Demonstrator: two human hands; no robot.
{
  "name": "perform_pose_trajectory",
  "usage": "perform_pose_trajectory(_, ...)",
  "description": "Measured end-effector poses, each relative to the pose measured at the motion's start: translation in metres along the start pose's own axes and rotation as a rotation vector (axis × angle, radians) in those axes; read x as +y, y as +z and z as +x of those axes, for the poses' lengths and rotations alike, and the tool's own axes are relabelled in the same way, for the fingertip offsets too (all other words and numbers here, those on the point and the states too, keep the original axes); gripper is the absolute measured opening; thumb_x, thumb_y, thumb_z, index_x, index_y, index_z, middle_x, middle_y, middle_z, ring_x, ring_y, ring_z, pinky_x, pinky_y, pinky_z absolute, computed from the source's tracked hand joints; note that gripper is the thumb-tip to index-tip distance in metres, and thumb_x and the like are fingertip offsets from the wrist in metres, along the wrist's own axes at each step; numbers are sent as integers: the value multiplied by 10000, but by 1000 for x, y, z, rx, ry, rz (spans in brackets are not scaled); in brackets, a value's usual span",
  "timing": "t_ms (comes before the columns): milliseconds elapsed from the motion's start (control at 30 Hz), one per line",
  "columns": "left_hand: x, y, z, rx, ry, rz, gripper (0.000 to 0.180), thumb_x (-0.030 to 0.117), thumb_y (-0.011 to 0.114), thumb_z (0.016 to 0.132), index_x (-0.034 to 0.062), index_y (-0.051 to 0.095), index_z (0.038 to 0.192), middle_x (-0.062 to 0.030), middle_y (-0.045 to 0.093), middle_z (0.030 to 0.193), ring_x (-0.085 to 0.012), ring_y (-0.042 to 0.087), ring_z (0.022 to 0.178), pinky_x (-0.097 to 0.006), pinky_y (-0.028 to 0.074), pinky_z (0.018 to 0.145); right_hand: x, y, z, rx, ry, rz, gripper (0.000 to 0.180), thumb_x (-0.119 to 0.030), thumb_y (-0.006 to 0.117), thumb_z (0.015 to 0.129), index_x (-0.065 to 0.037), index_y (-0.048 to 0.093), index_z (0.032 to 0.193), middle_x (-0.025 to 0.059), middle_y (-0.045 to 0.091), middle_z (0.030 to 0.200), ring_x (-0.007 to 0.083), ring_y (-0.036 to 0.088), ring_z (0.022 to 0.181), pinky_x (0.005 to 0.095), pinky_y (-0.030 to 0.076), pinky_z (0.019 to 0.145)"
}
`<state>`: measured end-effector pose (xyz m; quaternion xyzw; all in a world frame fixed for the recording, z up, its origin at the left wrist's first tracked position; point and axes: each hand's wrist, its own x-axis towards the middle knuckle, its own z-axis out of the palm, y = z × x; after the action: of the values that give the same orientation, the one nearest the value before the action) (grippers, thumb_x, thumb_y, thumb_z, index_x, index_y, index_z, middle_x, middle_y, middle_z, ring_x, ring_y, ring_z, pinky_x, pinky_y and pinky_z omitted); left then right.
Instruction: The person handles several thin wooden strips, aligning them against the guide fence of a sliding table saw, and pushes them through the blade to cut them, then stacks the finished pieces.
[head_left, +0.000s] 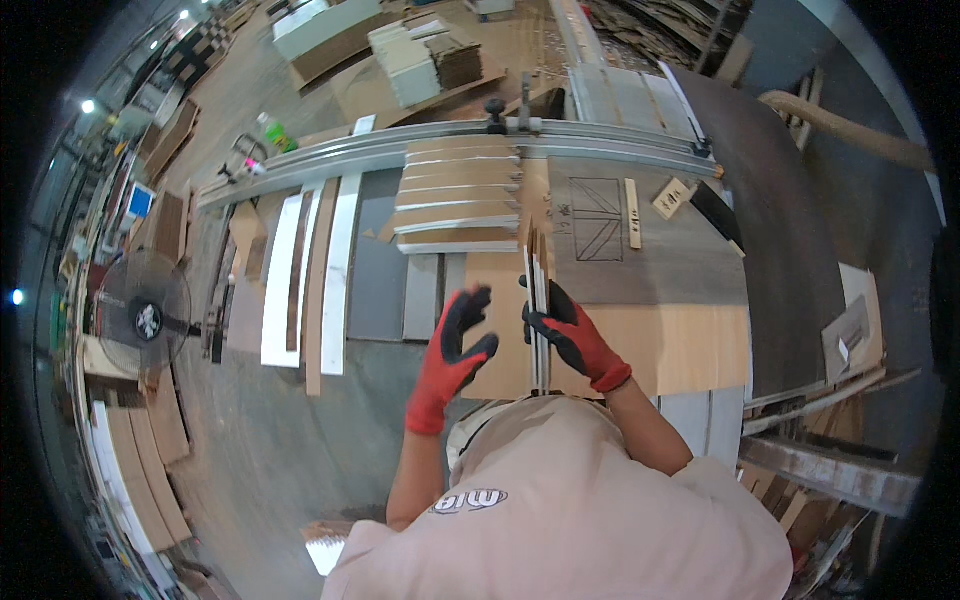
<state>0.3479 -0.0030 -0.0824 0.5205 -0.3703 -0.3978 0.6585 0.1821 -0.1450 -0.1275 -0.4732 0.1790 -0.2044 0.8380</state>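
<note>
R hand [565, 335] fingers grasping several thin upright panel strips [540, 350]; L hand [452, 350] just left, fingers loosely spread, released; stacked white-edged boards [460, 190] beyond, nr alum. rail [620, 140]

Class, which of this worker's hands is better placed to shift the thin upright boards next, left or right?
Probably the right: the right hand already grips the thin upright boards, its fingers wrapped around them. The left hand is open and empty, apart from them.

Lamps [88, 106] glare at left; straight edges bow (corners black).
</note>
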Motion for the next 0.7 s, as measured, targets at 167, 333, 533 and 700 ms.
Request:
perform_pose_trajectory(167,27,18,39,-225,-31,48,878,155,767,830,57,241,1526,-125,587,1302,-201,555,1200,-347,424,1025,-22,-5,-16,-196,161,-172,704,-64,644,910,-54,279,1513,57,497,1376,139,521,1191,308,464,988)
perform_pose_trajectory(333,23,48,45,-263,44,-55,923,136,812,790,67,257,1524,-117,653,1181,-165,654,970,-327,522,861,-38,-15,-27,-250,261,-238,741,-114,680,893,-66,277,1513,52,510,1363,157,552,1178,315,458,1000)
perform_pose_trajectory(533,4,57,45,-272,193,187,742,82,826,743,56,458,1387,-123,665,1159,-173,669,953,-304,536,830,-32,-32,-39,-303,251,-176,684,-131,693,883,-78,355,1475,57,557,1293,171,581,1137,327,463,995)
perform_pose_trajectory(700,-1,59,53,-233,288,314,522,16,790,766,17,560,1234,-138,684,1105,-195,668,985,-315,527,882,-10,-30,-38,-167,34,-34,675,-113,715,849,-97,395,1444,77,559,1296,206,598,1133,341,470,989)
